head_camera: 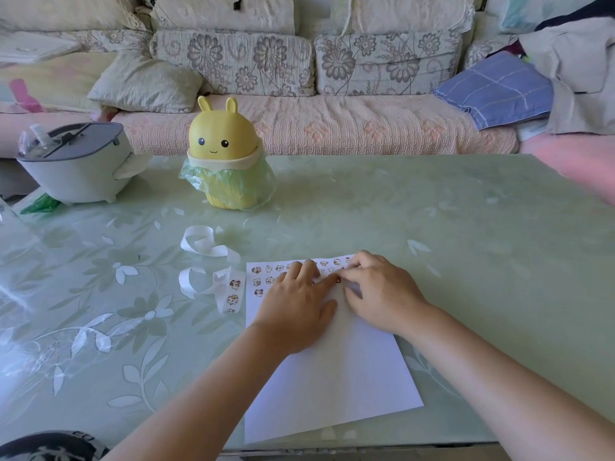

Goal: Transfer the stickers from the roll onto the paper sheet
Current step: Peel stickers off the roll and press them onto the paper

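- My two bare forearms come in from the bottom edge, which cuts them off, and they meet over the sheet.
- At the bottom-left corner sits a dark patterned thing [50, 447], mostly out of frame; I cannot tell what it is.
- Far left on the table [466, 227] stands a grey container [76, 168]. Its contents are too blurred to name.
- The sticker strip [233, 292] lies just beside the sheet's left edge. The stretch that carries stickers runs near-to-far, and its peeled white backing [203, 242] curls away to the left and back in loose loops.
- Behind that stands a yellow bunny-shaped bin [223, 141] with a green bag liner [229, 181], well apart from the sheet.
- My left hand [293, 304] lies flat on the paper, fingers straight, index fingertip pointing right.
- The paper sheet [332, 377] has its long axis running away from me, and its near edge slants up to the right. Rows of small stickers [263, 274] fill its far end, partly hidden under my hands.
- One small sticker [338, 279] shows between my two hands' fingertips.
- My right hand [379, 294] has bent fingers, tips down at that sticker. I cannot tell whether it pinches or only presses.
- A floral sofa [332, 121] runs behind the table.
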{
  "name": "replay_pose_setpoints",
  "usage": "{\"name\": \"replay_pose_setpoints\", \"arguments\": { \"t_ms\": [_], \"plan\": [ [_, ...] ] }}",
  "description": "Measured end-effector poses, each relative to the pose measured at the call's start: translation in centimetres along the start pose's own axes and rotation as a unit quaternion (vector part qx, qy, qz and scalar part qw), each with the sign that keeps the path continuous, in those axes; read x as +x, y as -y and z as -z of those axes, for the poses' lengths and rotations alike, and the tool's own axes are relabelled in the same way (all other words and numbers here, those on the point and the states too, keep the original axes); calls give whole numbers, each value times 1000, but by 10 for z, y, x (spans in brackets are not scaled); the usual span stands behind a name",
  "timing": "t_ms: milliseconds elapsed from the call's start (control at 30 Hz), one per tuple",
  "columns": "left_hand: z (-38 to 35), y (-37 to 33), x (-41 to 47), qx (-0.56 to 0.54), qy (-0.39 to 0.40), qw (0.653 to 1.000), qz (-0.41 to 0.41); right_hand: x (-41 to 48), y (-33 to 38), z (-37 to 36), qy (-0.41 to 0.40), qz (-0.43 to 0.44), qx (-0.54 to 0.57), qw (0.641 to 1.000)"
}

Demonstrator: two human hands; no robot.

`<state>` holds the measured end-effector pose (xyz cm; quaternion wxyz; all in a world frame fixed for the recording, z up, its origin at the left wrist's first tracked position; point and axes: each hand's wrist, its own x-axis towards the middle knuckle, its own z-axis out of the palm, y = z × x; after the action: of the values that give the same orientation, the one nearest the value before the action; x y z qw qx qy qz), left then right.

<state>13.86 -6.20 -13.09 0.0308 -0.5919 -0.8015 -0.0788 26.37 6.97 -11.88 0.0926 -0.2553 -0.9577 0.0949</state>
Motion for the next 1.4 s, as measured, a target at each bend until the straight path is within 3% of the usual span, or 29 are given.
{"name": "replay_pose_setpoints", "arguments": {
  "t_ms": [167, 433, 967, 1067, 1167, 1267, 1400],
  "plan": [
    [5, -1, 0, 11, 20, 1000, 6, -10, 1, 1, 2, 39, -51, 998],
    [11, -2, -3, -4, 26, 1000, 0, -13, -7, 5, -6, 60, -43, 997],
    [9, -2, -6, -83, -16, 996, 20, -4, 0, 15, 13, 13, -24, 1000],
    [12, 3, -10, -142, -44, 989, 5, -1, 11, 18, 15, -7, 25, 1000],
    [25, 13, -14, -180, -122, 976, 4, 4, 27, 20, 15, -13, 83, 996],
    [46, 31, -21, -192, -188, 962, 40, 11, 47, 20, 11, -26, 179, 983],
    [65, 62, -37, -178, -213, 952, 128, 19, 77, 14, 35, -30, 288, 957]
  ]
}}
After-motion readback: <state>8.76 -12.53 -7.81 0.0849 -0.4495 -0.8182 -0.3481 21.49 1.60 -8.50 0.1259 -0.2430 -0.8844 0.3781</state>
